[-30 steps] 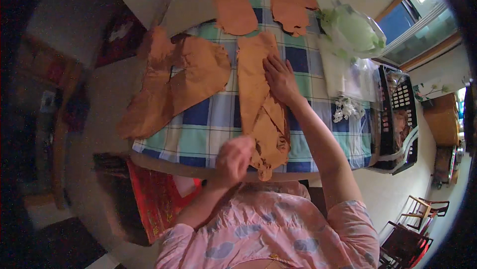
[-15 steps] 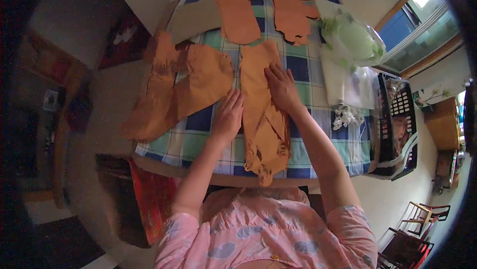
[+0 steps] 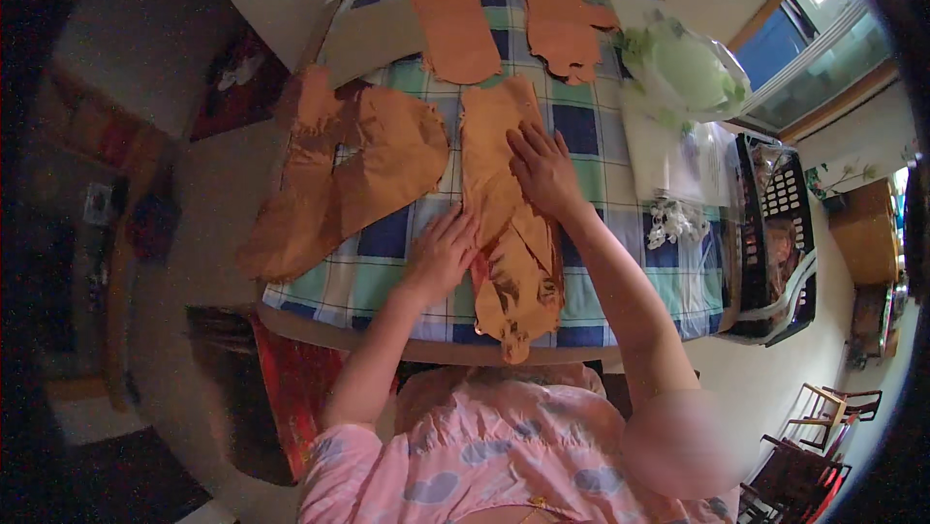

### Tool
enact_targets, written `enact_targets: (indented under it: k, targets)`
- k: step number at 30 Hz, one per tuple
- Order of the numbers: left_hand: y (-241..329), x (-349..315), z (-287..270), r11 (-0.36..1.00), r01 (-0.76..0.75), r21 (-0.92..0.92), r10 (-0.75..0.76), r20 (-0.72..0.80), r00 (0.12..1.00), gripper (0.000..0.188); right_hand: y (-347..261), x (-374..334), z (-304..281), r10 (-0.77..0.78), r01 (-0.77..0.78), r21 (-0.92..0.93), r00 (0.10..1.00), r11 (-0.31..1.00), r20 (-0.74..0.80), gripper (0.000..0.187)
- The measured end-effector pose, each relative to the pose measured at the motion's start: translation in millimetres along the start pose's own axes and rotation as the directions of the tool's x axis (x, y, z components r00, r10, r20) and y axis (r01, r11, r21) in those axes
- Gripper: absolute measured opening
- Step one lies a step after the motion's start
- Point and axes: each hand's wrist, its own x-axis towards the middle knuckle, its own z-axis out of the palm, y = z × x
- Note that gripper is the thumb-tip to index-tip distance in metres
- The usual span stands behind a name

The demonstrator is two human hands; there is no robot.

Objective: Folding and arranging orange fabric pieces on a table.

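A long orange-brown fabric piece (image 3: 496, 127) lies at the centre of the frame, its long axis running nearly up and down the picture, the narrow, folded lower end reaching the near table edge. It lies under and between the fingers: the left hand (image 3: 444, 255) touches its left edge around mid-length, the right hand (image 3: 545, 173) its right side higher up, so neither is clearly nearer. Both hands are flat, fingers extended, gripping nothing. No label or writing can be read on the piece. Around it on the checked tablecloth (image 3: 578, 127) are a wide brown fabric piece (image 3: 387, 151) to the left, two orange cutouts (image 3: 460, 30) at the top, and a white lacy bundle (image 3: 675, 224) toward the right.
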Motion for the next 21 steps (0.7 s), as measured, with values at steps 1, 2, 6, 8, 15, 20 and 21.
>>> enact_targets:
  k: [1,2,6,8,15,20,21]
  targets:
    - [6.1,-4.6,-3.4,1.0,-0.007,-0.004,0.007,0.004,1.0,0.053,2.3,-1.4,-0.5,0.001,-0.001,-0.005,1.0,1.0,0.002,0.041]
    - [12.3,-9.7,-7.5,0.999,-0.027,-0.017,0.028,0.026,0.999,0.056,4.5,-2.7,-0.9,0.002,-0.002,-0.01,1.0,1.0,0.005,0.042]
    - [25.1,-30.8,-17.9,0.996,-0.034,-0.079,0.042,0.1,0.994,0.063,3.2,-1.3,0.4,0.002,-0.002,-0.024,1.0,1.0,0.001,0.042]
    - [27.9,-40.2,-18.9,0.996,-0.038,-0.082,0.046,0.098,0.994,0.065,0.3,0.3,-0.8,-0.007,0.008,-0.021,1.0,1.0,0.009,0.042]
    - [37.1,-61.2,-27.9,0.992,-0.099,-0.075,0.108,0.129,0.986,0.065,-0.7,0.2,-3.1,-0.009,0.009,-0.011,1.0,1.0,0.018,0.042]
    - [34.7,-52.1,-19.6,0.987,-0.087,-0.139,0.088,0.003,0.996,0.05,1.1,0.0,-4.9,-0.006,0.009,-0.063,0.999,0.998,0.048,0.042]
    - [34.7,-39.5,-17.5,0.996,-0.033,-0.088,0.03,-0.036,0.999,0.043,4.5,-2.0,-5.4,-0.004,0.007,-0.069,0.999,0.998,0.042,0.042]
